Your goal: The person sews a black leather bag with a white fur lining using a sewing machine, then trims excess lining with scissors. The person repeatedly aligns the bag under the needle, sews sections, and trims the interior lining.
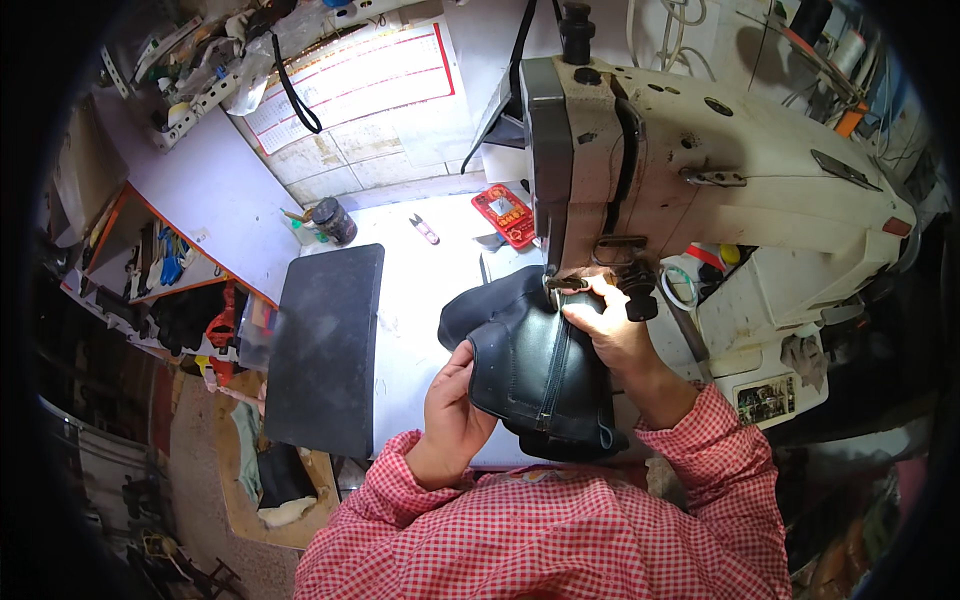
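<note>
A black leather boot upper (pixel 529 367) lies under the needle end of a large industrial sewing machine (pixel 660 150). Down its side runs a zipper (pixel 555 367), its metal pull near the lower end. My left hand (pixel 454 412) grips the upper's left edge, thumb hidden behind the leather. Close beside the presser foot (pixel 566 283), my right hand (pixel 611 322) pinches the leather near the zipper's top end. The machine's head hides part of the far side of the upper.
A black board (pixel 326 349) lies left on the white table (pixel 409 300). Behind it are a dark jar (pixel 334 221), thread snips (pixel 424 229) and a red phone case (pixel 504 216). A tape roll (pixel 679 289) sits under the machine's arm. A shelf with tools (pixel 161 255) stands left.
</note>
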`<state>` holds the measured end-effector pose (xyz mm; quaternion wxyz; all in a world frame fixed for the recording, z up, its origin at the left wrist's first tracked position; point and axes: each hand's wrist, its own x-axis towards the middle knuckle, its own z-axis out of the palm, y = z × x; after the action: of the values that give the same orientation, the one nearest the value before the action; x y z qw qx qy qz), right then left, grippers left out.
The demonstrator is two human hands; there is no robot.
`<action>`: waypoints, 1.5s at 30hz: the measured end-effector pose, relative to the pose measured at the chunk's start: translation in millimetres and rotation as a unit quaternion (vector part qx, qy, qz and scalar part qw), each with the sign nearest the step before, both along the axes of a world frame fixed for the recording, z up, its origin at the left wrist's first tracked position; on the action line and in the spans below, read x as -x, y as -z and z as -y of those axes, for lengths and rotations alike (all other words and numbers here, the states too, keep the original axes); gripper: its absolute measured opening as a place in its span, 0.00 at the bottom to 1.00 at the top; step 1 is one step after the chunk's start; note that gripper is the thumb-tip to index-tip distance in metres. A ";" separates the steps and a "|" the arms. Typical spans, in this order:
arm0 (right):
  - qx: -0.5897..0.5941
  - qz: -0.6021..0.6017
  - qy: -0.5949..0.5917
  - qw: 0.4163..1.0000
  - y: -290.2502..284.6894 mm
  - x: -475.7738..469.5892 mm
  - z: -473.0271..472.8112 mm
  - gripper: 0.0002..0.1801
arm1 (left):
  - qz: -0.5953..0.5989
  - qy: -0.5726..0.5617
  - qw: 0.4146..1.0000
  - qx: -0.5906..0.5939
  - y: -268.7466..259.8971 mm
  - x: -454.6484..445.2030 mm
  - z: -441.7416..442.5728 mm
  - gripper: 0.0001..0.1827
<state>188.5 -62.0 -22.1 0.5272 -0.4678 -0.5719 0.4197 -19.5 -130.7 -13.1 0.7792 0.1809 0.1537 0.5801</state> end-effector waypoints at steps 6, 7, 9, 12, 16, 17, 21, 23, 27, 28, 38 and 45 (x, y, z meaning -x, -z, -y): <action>0.009 -0.067 -0.005 0.998 10.2 0.8 -4.7 0.09 | -0.012 0.188 0.982 0.007 4.0 29.0 -23.4 0.24; 0.028 -0.056 0.011 0.998 10.2 1.0 -4.1 0.09 | -0.076 0.183 0.980 0.015 7.0 32.4 -24.2 0.24; -0.016 -0.049 0.010 0.999 6.1 0.0 0.1 0.06 | -0.309 0.082 0.944 -0.084 15.4 30.3 -15.6 0.20; 0.040 0.005 -0.007 0.999 -9.1 -6.9 14.6 0.12 | -0.571 -0.196 0.746 -0.283 22.3 23.9 -10.8 0.14; 0.059 0.149 -0.036 0.986 -26.0 -15.4 40.8 0.15 | -0.675 -0.346 0.416 -0.503 7.6 33.0 -48.4 0.30; 0.111 0.172 -0.040 0.978 -26.0 -16.8 44.5 0.16 | -0.681 -0.304 0.360 -0.561 0.7 37.7 -62.5 0.33; -0.004 0.002 0.068 0.998 -4.9 -2.1 26.8 0.21 | -0.574 -0.195 0.192 -0.772 -19.8 36.3 -99.7 0.24; -0.067 0.096 0.137 0.984 7.5 3.6 3.7 0.20 | -0.544 -0.102 0.220 -0.804 -24.6 25.9 -103.4 0.26; -0.080 0.027 0.064 0.994 12.2 0.3 -9.1 0.16 | -0.516 -0.028 0.396 -0.759 -27.1 9.1 -99.4 0.27; -0.031 -0.014 0.053 0.998 8.8 -2.3 -6.0 0.14 | -0.516 -0.040 0.418 -0.747 -25.2 6.6 -96.1 0.28; -0.203 0.246 0.057 0.946 -15.1 -8.4 39.2 0.09 | -0.567 -0.058 0.392 -0.721 -16.7 8.5 -87.1 0.34; -0.328 0.343 0.017 0.880 -22.6 -11.0 34.9 0.10 | -0.553 -0.020 0.416 -0.721 -26.6 6.2 -87.1 0.25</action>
<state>199.5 -96.9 0.5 0.4289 -0.3924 -0.8136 0.0124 -25.7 -43.7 13.5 0.0974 0.9552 0.0799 0.2676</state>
